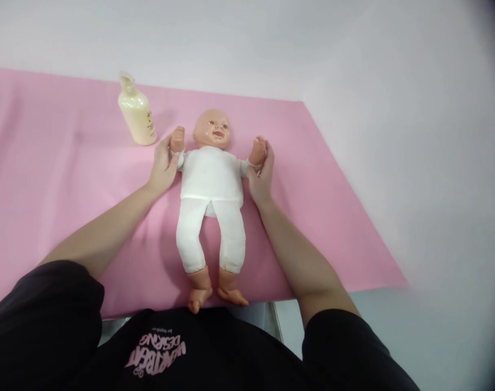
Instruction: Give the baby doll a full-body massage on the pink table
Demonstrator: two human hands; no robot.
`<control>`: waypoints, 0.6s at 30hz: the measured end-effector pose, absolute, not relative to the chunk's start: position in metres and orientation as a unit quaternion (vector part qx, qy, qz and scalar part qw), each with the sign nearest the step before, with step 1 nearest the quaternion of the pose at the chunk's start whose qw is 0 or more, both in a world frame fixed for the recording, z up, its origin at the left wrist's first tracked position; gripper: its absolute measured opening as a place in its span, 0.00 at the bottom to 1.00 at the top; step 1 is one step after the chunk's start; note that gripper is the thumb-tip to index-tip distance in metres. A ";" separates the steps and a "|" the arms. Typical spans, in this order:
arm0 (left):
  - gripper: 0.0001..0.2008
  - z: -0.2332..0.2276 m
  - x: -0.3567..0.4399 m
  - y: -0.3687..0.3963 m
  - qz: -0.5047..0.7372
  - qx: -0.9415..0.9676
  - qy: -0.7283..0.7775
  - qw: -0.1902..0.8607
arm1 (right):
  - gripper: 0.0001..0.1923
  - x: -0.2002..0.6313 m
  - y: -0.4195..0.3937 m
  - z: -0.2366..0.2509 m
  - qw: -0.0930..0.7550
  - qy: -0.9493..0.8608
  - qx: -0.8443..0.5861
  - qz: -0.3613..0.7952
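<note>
A baby doll [212, 175] in a white top and trousers lies on its back, its head away from me and its bare feet near my body. My left hand [164, 164] is closed around the doll's forearm on the left side, the thumb across the white sleeve. On the other side my right hand [262, 175] grips the doll's other forearm, fingers behind it and thumb in front. Both doll hands stick up above my grip. White smears show on the doll's face.
A cream pump bottle [138, 117] with dark print stands left of the doll's head. Under everything spreads a pink cover [312, 228] on a table, whose right edge slants toward me. Behind it is a pale wall [231, 43].
</note>
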State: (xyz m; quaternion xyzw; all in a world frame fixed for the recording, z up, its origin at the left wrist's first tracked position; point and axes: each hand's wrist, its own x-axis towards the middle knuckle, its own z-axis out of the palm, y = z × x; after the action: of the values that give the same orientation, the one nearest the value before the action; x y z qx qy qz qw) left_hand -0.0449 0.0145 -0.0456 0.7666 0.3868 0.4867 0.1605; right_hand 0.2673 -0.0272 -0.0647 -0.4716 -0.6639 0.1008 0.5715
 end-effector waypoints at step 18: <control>0.37 -0.063 -0.058 0.037 0.556 0.691 0.417 0.199 | 0.37 0.281 -0.015 -0.075 0.638 -0.617 -0.439 0.142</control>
State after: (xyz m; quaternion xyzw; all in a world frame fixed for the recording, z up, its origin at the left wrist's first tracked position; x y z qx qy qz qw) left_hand -0.0580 0.0374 -0.0634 0.6912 0.4172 0.5557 0.1985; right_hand 0.2811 -0.0153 -0.0752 -0.4385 -0.6173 0.1420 0.6375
